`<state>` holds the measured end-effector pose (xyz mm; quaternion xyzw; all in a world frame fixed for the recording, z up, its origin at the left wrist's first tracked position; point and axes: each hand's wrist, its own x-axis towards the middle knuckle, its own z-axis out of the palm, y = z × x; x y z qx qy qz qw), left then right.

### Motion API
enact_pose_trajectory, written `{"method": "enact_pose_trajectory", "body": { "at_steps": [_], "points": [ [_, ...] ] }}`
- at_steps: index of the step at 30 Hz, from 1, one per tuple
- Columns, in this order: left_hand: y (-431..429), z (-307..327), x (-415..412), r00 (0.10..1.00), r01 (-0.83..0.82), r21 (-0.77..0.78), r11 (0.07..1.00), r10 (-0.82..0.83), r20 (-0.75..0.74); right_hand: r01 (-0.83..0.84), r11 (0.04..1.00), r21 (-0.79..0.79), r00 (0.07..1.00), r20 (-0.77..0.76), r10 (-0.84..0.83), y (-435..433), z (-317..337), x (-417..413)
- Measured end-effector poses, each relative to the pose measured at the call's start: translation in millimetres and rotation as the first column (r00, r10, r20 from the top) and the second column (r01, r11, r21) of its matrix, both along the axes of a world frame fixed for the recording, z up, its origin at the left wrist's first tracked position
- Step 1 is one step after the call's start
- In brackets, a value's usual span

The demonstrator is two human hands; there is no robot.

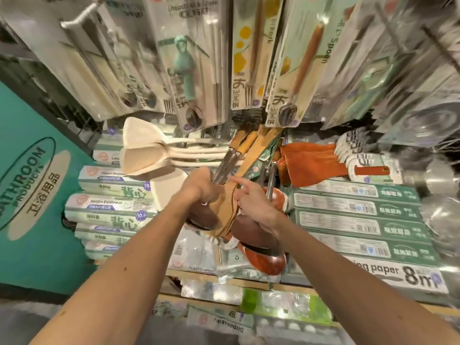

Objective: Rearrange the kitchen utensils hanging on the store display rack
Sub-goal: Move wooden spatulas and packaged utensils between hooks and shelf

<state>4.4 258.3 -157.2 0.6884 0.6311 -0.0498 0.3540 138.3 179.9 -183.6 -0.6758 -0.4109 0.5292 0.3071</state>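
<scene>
Gripping the hanging utensil bundle with our left hand, fingers curled round its steel handles, we hold it mid-rack beside cream spatulas. Our right hand touches its wooden spatula, index straight; whether it grips, we cannot tell.

Store aisle in warm yellow light.
A teal panel stands at the left and carries an oval sign that reads BATHROOM PRODUCTS. A dark wire rack rises behind it. Pale green boxes are stacked just beside the panel. Long green cartons lie in rows at the right, above a wooden shelf. Glare runs across clear plastic wrap at the far right. Grey floor shows below the panel.
</scene>
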Motion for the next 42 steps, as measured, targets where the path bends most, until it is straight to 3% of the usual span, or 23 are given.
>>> {"method": "enact_pose_trajectory", "body": {
  "at_steps": [7,11,14,19,21,25,31,34,36,42],
  "points": [
    [-11,19,-6,1.0,-0.026,0.175,0.984,0.027,0.0,-0.041,0.999,0.009,0.999,0.015,0.04,-4,8,-6],
    [-18,17,-16,0.995,0.021,0.074,0.997,-0.028,0.099,-0.041,0.998,-0.041,0.994,-0.102,0.037,-8,31,-3],
    [-24,20,-17,0.981,0.069,-0.059,0.996,-0.057,0.183,0.045,0.997,-0.061,0.975,-0.216,-0.057,-7,40,6],
    [-43,42,-4,0.926,0.13,-0.214,0.968,-0.041,0.375,0.125,0.978,-0.169,0.849,-0.491,-0.194,-7,50,15],
    [-53,52,3,0.89,0.172,-0.251,0.953,-0.041,0.455,0.162,0.969,-0.186,0.809,-0.537,-0.238,-13,55,21],
    [-66,64,16,0.852,0.241,-0.312,0.919,-0.047,0.521,0.167,0.967,-0.193,0.822,-0.514,-0.245,-29,63,41],
    [-82,68,55,0.871,0.298,-0.298,0.907,-0.131,0.473,0.219,0.966,-0.136,0.89,-0.379,-0.255,-54,66,79],
    [-77,55,71,0.937,0.157,-0.016,0.987,-0.144,0.318,0.252,0.961,-0.111,0.914,-0.298,-0.274,-63,62,96],
    [-67,42,76,0.981,0.048,0.146,0.988,-0.074,0.179,0.26,0.96,-0.104,0.917,-0.284,-0.279,-67,59,104],
    [-68,-3,94,0.991,0.085,0.06,0.995,-0.078,-0.112,0.246,0.964,-0.1,0.943,-0.204,-0.262,-74,45,116]
  ]
}}
